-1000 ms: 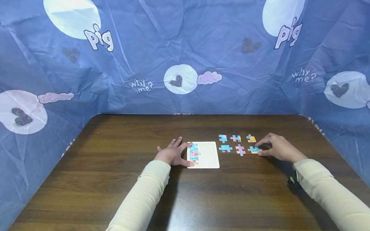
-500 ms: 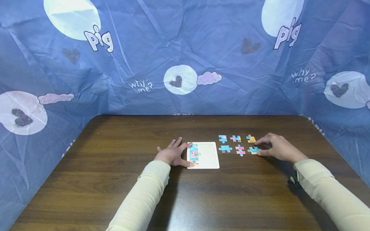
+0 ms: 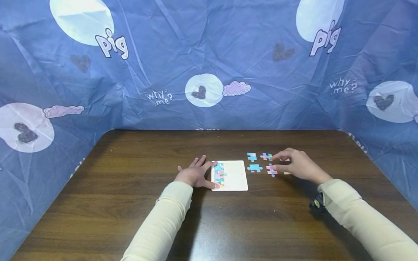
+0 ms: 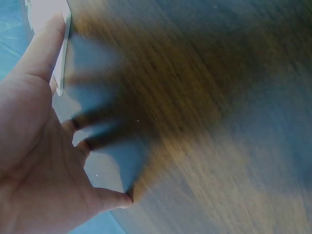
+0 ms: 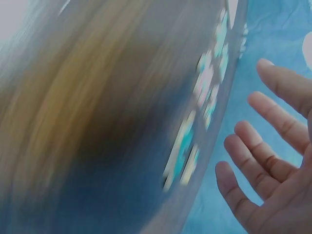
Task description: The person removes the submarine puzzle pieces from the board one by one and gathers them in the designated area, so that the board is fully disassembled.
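Note:
A white square puzzle tray (image 3: 236, 176) lies on the table, its left column filled with joined puzzle pieces (image 3: 219, 175). My left hand (image 3: 193, 175) spreads at its left side, with thumb and index finger resting on the tray's left edge. In the left wrist view that hand (image 4: 46, 146) has its fingers apart. My right hand (image 3: 302, 166) hovers over the loose pieces at right, nearest a pink jigsaw piece (image 3: 270, 169). Relaxed fingers and nothing held show in the right wrist view of that hand (image 5: 273, 161). Two pieces at the far right are mostly hidden behind it.
Left of the right hand lie a blue corner piece (image 3: 251, 156), a multicoloured piece (image 3: 266, 156) and a blue edge piece (image 3: 254, 168). The brown wooden table (image 3: 130, 203) ends at a blue patterned cloth (image 3: 156, 58).
My right hand has moved left from the rightmost pieces towards the middle ones, covering the former. The left hand and the tray have stayed in place.

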Demonstrator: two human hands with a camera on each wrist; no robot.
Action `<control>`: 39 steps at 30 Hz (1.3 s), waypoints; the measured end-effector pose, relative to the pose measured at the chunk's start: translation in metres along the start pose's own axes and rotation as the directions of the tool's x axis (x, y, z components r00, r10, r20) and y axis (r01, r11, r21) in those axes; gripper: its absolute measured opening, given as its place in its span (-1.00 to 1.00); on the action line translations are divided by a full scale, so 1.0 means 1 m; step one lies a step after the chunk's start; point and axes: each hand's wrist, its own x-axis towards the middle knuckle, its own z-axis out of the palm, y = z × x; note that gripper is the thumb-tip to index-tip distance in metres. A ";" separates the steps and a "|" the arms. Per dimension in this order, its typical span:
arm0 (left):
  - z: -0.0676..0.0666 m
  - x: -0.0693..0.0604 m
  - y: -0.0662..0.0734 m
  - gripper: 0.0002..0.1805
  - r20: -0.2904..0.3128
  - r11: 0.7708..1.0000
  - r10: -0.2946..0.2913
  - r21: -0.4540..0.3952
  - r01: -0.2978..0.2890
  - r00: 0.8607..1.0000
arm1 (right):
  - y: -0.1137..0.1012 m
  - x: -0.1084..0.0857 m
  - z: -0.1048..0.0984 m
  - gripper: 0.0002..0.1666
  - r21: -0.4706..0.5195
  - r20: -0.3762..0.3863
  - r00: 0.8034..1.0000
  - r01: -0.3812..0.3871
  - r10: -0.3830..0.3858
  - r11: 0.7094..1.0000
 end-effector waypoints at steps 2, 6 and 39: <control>0.000 0.000 0.000 -0.06 0.001 1.000 -0.001 0.001 0.001 1.000 | -0.008 0.004 0.004 -0.60 0.031 0.008 1.000 -0.008 0.008 1.000; 0.000 0.000 0.000 -0.07 0.005 1.000 -0.006 -0.003 0.006 1.000 | -0.024 0.012 0.012 -0.58 0.082 0.028 1.000 -0.011 0.009 0.997; 0.002 0.003 -0.002 -0.06 -0.001 1.000 -0.007 0.015 0.007 1.000 | -0.103 0.067 0.078 -0.71 0.041 0.163 0.986 -0.034 0.027 0.999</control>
